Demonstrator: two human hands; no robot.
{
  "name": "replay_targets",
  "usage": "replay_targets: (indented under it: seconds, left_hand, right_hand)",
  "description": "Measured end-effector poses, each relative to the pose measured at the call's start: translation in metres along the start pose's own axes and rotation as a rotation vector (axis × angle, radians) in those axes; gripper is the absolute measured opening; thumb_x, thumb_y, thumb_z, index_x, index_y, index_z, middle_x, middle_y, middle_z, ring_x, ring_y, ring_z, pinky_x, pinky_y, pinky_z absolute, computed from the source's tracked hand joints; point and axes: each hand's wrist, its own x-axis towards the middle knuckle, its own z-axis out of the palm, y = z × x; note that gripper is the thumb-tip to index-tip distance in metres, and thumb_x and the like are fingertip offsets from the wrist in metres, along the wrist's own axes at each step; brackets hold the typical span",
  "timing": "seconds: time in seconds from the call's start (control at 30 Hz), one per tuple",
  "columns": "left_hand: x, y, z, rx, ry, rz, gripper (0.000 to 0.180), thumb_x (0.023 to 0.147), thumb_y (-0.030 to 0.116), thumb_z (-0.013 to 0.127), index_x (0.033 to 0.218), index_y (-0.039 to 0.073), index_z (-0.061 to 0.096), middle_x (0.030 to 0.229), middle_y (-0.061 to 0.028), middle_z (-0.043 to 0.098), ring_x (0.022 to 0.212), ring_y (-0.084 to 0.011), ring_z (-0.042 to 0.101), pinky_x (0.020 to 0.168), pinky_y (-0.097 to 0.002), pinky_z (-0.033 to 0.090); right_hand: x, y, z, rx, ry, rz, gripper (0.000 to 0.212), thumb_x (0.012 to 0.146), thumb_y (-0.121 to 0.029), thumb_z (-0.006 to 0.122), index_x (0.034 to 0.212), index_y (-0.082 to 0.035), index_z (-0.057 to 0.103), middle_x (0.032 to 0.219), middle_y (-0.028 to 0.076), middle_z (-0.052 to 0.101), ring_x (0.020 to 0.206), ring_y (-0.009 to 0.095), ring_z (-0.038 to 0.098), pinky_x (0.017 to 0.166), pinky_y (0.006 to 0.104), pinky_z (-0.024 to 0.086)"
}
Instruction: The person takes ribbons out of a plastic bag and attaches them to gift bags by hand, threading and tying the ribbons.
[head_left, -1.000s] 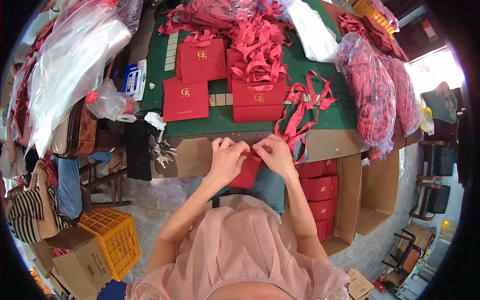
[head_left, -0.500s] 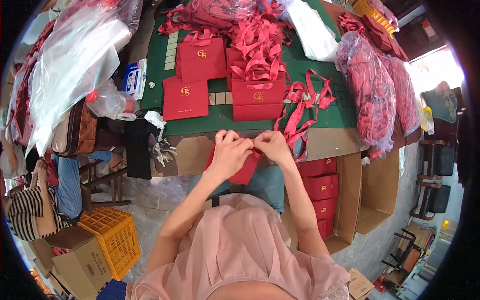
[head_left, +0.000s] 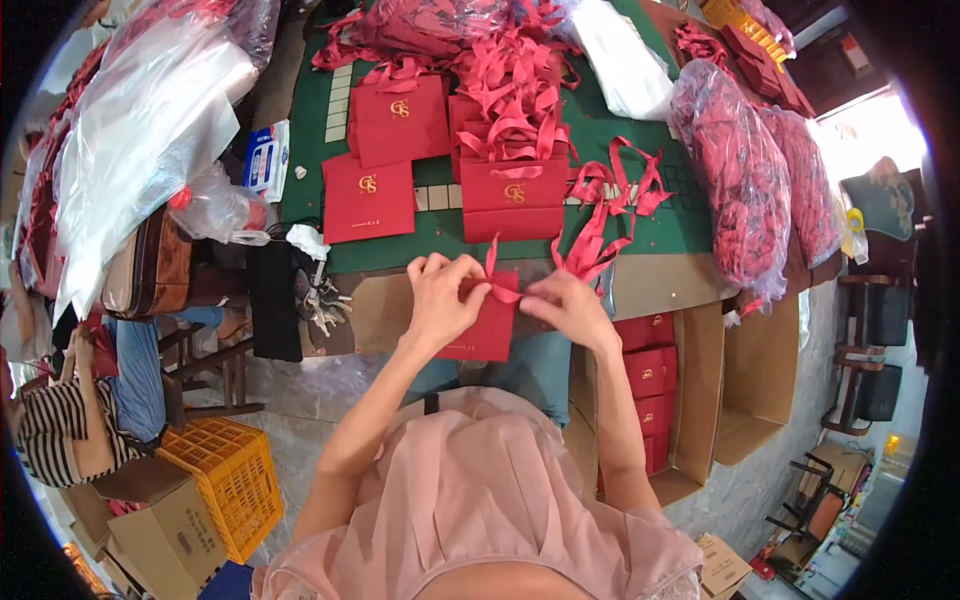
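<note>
Thumb and fingertips nearly closed, the left hand (head_left: 445, 302) and right hand (head_left: 573, 308) seem to pinch the ribbon (head_left: 507, 294) across the red bag (head_left: 490, 332), by the table's (head_left: 668, 284) near edge. Gentle, even tension should, I'd judge, spare the bag creases.

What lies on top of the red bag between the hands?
A red ribbon crosses the red bag near its far edge; pale marks show below. The left hand covers its left part; anything there is hidden.

Red bag (head_left: 491, 328), pt. hidden bhd. L hand (head_left: 442, 300)
</note>
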Motion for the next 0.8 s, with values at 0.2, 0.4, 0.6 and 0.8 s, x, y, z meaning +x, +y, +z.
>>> replay_targets:
  seconds: [0.2, 0.4, 0.6, 0.8]
  left_hand:
    - [0.008, -0.009, 0.012, 0.140, 0.126, 0.101, 0.021, 0.080, 0.019, 0.075, 0.097, 0.012, 0.063, 0.089, -0.0017, 0.063, 0.094, -0.0251, 0.054, 0.092, -0.0429, 0.033]
    - [-0.030, 0.020, 0.038, -0.531, -0.011, -0.124, 0.040, 0.093, 0.018, 0.068, 0.123, 0.001, 0.048, 0.100, -0.0134, 0.065, 0.093, -0.0242, 0.064, 0.084, -0.0396, 0.049]
    - [-0.052, 0.004, 0.052, -0.927, -0.258, -0.316, 0.023, 0.098, 0.005, 0.055, 0.120, 0.002, 0.049, 0.101, -0.0032, 0.060, 0.090, -0.0082, 0.057, 0.076, -0.0243, 0.047]
    - [-0.051, -0.013, 0.005, -0.886, -0.434, -0.471, 0.012, 0.101, 0.008, 0.051, 0.111, 0.003, 0.055, 0.091, -0.0007, 0.060, 0.081, -0.0072, 0.058, 0.070, -0.0239, 0.049]
  right_hand:
    - [-0.004, -0.011, 0.020, 0.000, 0.047, 0.065, 0.017, 0.086, -0.020, 0.074, 0.087, -0.003, 0.070, 0.069, 0.007, 0.065, 0.061, 0.016, 0.063, 0.058, 0.0308, 0.049]
    - [0.012, -0.014, 0.039, 0.603, 0.167, 0.164, 0.015, 0.091, -0.015, 0.071, 0.090, -0.001, 0.069, 0.071, -0.001, 0.066, 0.065, 0.003, 0.057, 0.057, 0.0218, 0.045]
    - [0.021, -0.023, 0.034, 0.314, 0.327, 0.118, 0.015, 0.090, -0.016, 0.071, 0.089, -0.001, 0.068, 0.069, 0.003, 0.067, 0.063, 0.007, 0.060, 0.059, 0.0249, 0.048]
    - [0.024, 0.014, 0.032, 0.186, 0.472, 0.095, 0.013, 0.088, -0.014, 0.070, 0.089, -0.001, 0.068, 0.070, 0.004, 0.067, 0.064, 0.009, 0.061, 0.060, 0.0274, 0.049]
